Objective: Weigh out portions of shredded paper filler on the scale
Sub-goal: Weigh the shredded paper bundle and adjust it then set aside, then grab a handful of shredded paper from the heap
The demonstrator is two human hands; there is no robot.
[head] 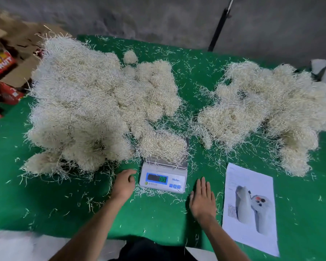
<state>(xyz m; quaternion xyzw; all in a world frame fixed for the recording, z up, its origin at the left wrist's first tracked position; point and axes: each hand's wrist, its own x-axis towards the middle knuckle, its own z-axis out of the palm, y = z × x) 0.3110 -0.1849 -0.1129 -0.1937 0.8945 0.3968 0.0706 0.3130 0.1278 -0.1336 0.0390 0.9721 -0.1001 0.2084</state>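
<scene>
A white digital scale (163, 178) stands near the front middle of the green table, its display lit with blurred green digits. A clump of pale shredded paper filler (163, 146) lies on its metal pan. A big heap of filler (87, 104) covers the table's left side, and a second, looser heap (267, 110) lies to the right. My left hand (124, 182) rests on the cloth just left of the scale, fingers loosely curled, holding nothing. My right hand (202, 198) lies flat on the cloth just right of the scale, fingers straight.
A printed sheet (250, 206) with a picture lies at the front right. Loose shreds are scattered over the green table cloth (158, 219). Cardboard boxes (2, 68) stand off the left edge. A black pole (218, 27) leans at the back wall.
</scene>
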